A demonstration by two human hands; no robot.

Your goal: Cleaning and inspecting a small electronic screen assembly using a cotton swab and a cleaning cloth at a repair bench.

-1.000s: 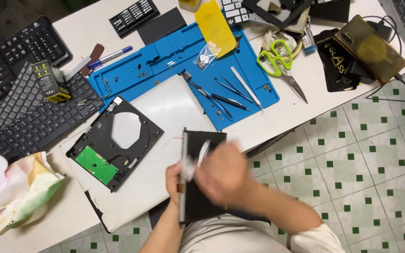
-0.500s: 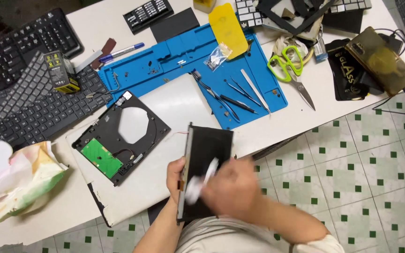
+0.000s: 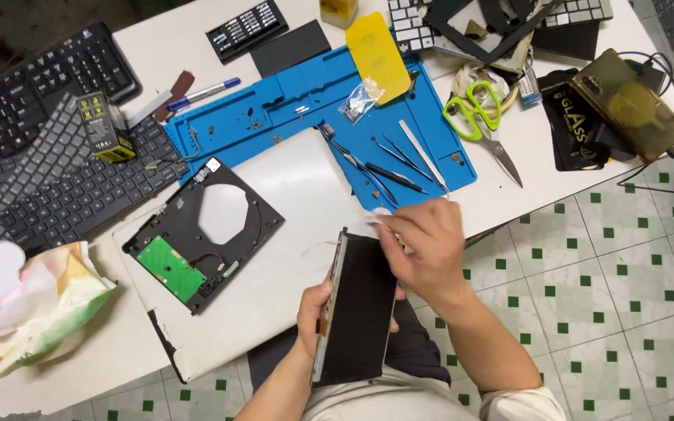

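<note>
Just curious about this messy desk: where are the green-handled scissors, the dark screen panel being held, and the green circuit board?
green-handled scissors point(image 3: 473, 111), head view, on a handle loop.
dark screen panel point(image 3: 362, 312), head view, mid-face.
green circuit board point(image 3: 170, 269), head view, centre.

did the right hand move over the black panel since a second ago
Yes. The right hand has moved from the middle of the black panel up to its top corner, nearer the blue mat.

Black panel point(image 3: 360, 308); blue mat point(image 3: 306, 101); black drive tray point(image 3: 204, 234) with green circuit board point(image 3: 169, 269); green-handled scissors point(image 3: 477, 109); yellow card point(image 3: 377, 54); white desk point(image 3: 181, 39); floor point(image 3: 610, 257), white tiles with green squares.
</note>
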